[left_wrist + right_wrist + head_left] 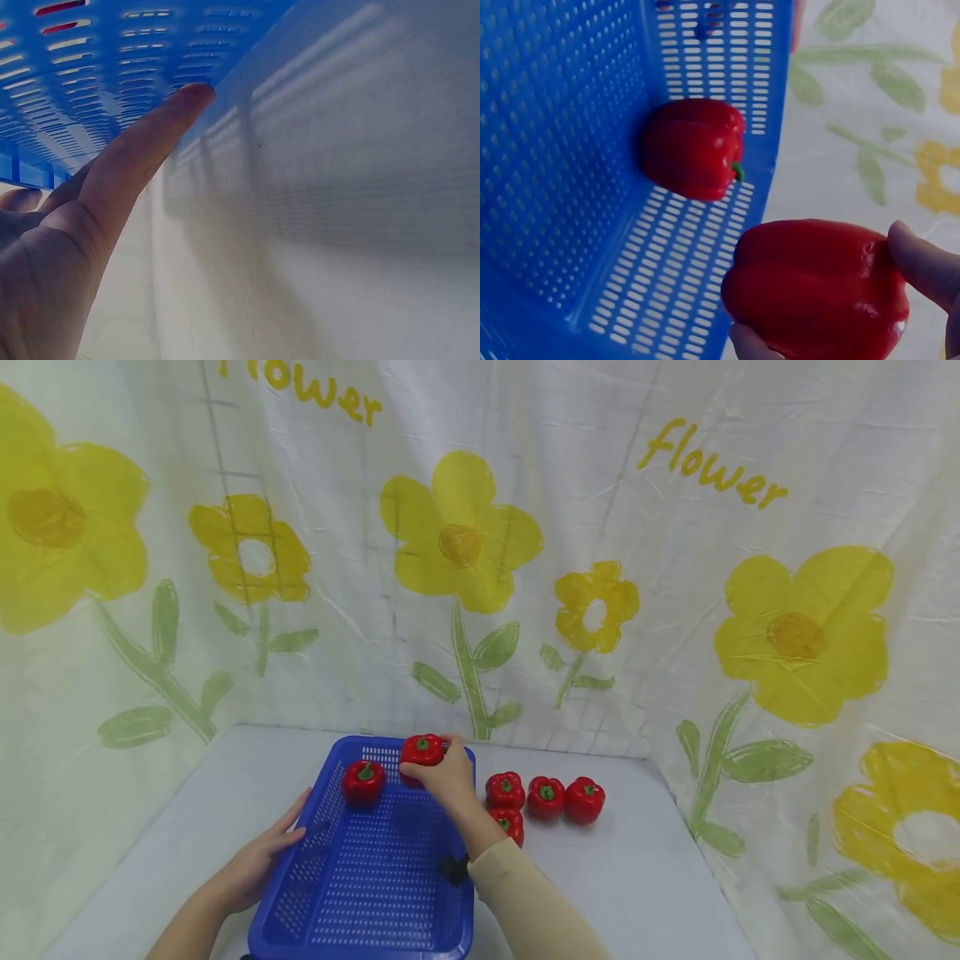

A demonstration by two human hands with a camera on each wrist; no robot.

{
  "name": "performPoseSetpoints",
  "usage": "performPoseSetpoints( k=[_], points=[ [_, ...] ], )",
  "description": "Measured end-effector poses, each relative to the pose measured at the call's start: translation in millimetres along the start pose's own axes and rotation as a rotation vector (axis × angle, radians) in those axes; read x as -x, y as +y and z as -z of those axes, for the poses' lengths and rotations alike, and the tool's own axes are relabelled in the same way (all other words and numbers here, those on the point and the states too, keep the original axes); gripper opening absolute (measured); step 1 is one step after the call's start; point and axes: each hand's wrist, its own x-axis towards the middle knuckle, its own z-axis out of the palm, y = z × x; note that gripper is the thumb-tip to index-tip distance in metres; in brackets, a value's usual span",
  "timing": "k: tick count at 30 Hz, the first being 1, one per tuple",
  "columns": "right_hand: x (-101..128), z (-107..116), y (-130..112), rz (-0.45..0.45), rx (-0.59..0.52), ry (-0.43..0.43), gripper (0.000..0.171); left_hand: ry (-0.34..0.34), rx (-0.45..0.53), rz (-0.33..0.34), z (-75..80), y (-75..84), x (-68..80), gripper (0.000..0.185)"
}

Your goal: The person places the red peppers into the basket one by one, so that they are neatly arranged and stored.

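Observation:
A red bell pepper (817, 289) with a green stem is gripped between the thumb and fingers of my right hand (452, 774), held over the far right corner of a blue perforated plastic basket (390, 860). In the basket's far left corner sits another red bell pepper (363, 783), stem up in the head view. My left hand (251, 866) rests against the outside of the basket's left wall. Seen from the left wrist, its thumb (150, 150) lies straight along the slotted side.
Several more red bell peppers (546, 797) stand on the white table (637, 877) just right of the basket, one partly hidden by my right forearm. Behind the table hangs a white curtain (345, 635) printed with yellow flowers.

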Motion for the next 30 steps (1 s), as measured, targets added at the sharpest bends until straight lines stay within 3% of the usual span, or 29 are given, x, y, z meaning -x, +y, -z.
performPoseSetpoints(
  k=[9,30],
  points=[
    [-10.0,-16.9,2.5,-0.017,0.001,0.005,0.095,-0.021,0.014,-0.009,1.1,-1.9,2.0,0.063],
    [-20.9,-44.7,22.8,-0.095,0.043,0.001,0.082,0.024,-0.017,0.004,-0.4,-0.6,-0.8,0.064]
  ],
)
